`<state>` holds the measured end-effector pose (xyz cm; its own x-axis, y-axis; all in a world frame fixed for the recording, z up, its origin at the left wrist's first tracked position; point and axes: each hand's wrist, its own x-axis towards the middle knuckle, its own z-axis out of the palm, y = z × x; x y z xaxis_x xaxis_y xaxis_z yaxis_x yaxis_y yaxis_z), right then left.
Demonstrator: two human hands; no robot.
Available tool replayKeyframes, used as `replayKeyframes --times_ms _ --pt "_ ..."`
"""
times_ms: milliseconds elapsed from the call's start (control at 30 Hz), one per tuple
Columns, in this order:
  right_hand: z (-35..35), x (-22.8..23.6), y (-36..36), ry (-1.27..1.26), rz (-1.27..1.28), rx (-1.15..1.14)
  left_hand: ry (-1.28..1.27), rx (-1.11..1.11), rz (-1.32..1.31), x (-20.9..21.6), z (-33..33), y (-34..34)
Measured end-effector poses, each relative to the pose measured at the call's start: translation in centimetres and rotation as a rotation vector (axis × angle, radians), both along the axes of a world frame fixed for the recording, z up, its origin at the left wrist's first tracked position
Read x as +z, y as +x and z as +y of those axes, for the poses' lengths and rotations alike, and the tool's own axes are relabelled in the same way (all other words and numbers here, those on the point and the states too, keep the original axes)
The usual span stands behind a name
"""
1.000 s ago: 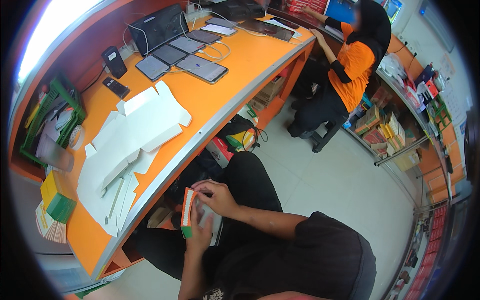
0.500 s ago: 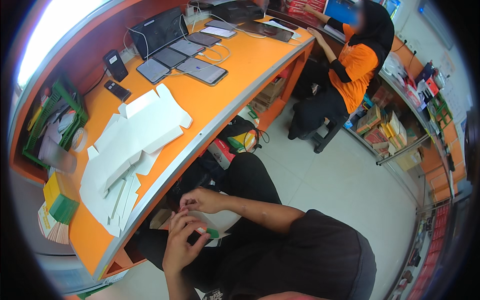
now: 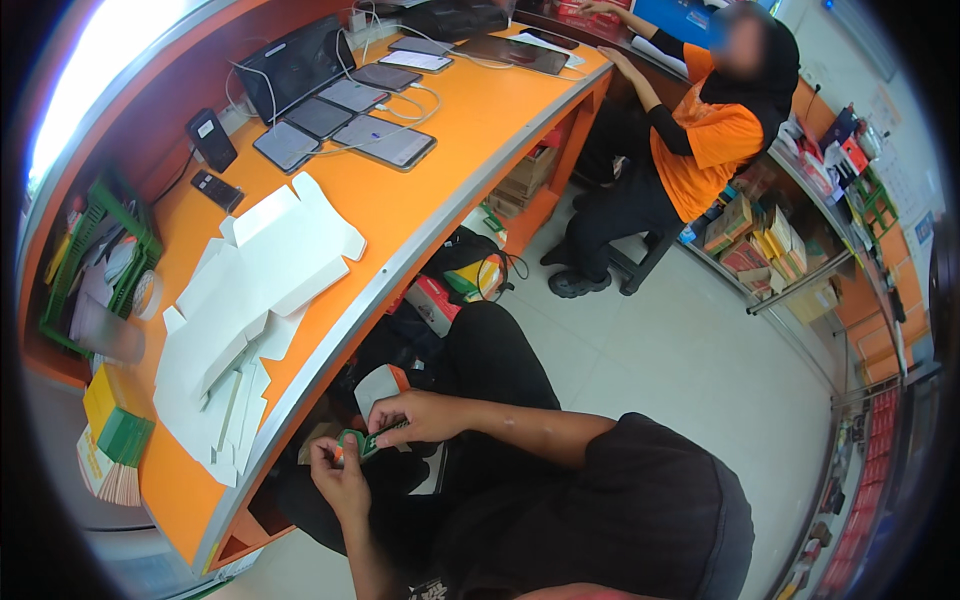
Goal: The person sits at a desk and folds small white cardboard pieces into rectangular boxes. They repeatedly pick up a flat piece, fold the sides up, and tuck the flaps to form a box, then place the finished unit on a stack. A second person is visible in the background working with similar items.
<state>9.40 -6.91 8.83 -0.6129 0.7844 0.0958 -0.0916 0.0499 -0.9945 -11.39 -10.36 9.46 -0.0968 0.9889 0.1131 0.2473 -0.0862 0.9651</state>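
A partly folded thin carton [image 3: 374, 384], white with green and orange printed parts, is in both my hands above my lap, just off the desk's front edge. My left hand [image 3: 343, 482] pinches the green end between thumb and fingers. With fingers closed, my right hand [image 3: 408, 416] grips it along a dark green strip beside the white panel. My fingers hide part of the carton's shape. Flat white carton blanks [image 3: 262, 262] lie in an overlapping pile on the orange desk [image 3: 330, 222], to the left of my hands.
Several phones [image 3: 390, 140] with white cables lie farther back on the desk. A green basket [image 3: 100, 262] and green-yellow packs [image 3: 120, 418] stand at its left end. Bags and boxes [image 3: 436, 304] sit underneath. A person in orange [image 3: 712, 140] sits at the far right.
The carton has turned, its white panel now rising beyond my right hand and its green part between my hands. My left hand moved slightly left and down. The view shifted a little.
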Motion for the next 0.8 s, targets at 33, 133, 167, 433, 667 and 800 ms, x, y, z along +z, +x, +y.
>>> replayKeyframes --times_ms 33,133,167,433,667,800 --pt "-0.4 0.5 0.1 0.073 -0.087 -0.063 -0.024 0.012 -0.045 -0.3 0.0 0.1" --pt "-0.8 0.2 -0.3 0.207 -0.175 -0.204 -0.071 0.016 -0.104 -1.1 0.1 0.4" --pt "-1.0 0.1 -0.4 0.211 -0.175 -0.232 -0.083 0.012 -0.111 -1.4 0.2 0.5" --pt "-1.7 0.2 -0.6 0.23 -0.17 -0.233 -0.187 -0.027 -0.204 -2.6 0.0 -0.5" --pt "-2.3 -1.1 -1.7 0.432 -0.314 -0.389 -0.293 -0.084 -0.189 -2.7 -0.1 -0.7" --pt "-2.3 -1.7 -2.0 0.542 -0.309 -0.436 -0.269 -0.128 -0.099 -2.6 -0.1 -0.9"
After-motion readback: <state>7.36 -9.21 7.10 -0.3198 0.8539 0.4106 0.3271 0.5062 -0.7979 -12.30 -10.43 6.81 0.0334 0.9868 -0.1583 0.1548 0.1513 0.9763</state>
